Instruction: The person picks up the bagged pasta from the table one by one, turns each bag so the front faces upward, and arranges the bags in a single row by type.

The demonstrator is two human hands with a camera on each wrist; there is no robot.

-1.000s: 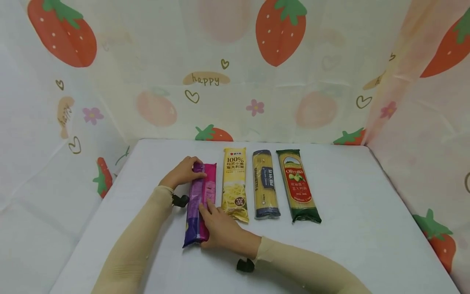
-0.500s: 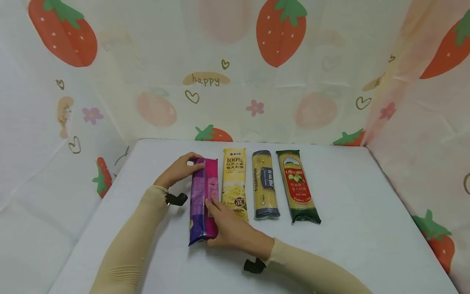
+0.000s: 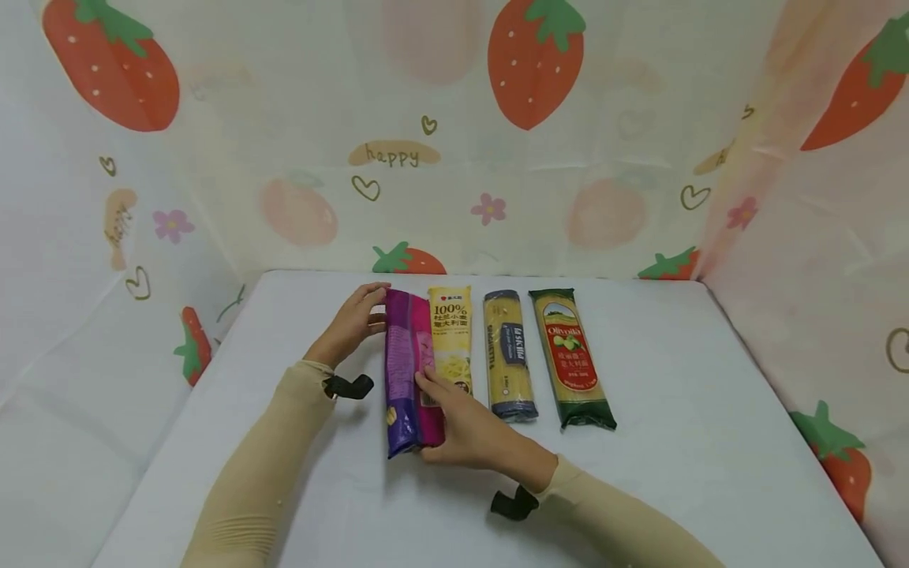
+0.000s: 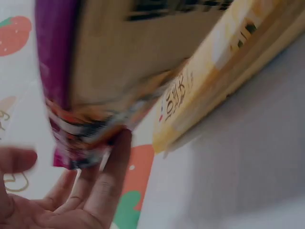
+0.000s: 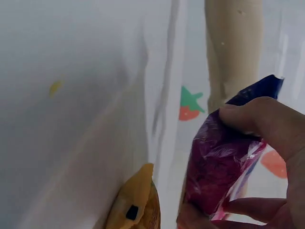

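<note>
A purple and magenta pasta pack (image 3: 402, 363) is held up at a slant over the table. My right hand (image 3: 474, 430) grips its near right side; in the right wrist view the thumb (image 5: 259, 117) lies on one side and the fingers on the other. At the pack's far end is my left hand (image 3: 349, 325), where the left wrist view has its fingers (image 4: 110, 183) stretched out, a fingertip against the crimped end, and the thumb apart. A yellow pasta pack (image 3: 454, 327) lies just to the right, partly covered by the purple one and my right hand.
Right of the yellow pack lie a spaghetti pack with blue ends (image 3: 508, 355) and a green-ended pack with a red label (image 3: 572, 359). All rest on a white-covered table (image 3: 682, 473), enclosed by strawberry-print cloth walls (image 3: 284, 95).
The purple pack has risen off the table and shifted right and away, now overlapping the yellow pack. My right hand travels with it; the left hand's fingers have loosened from over its top end.
</note>
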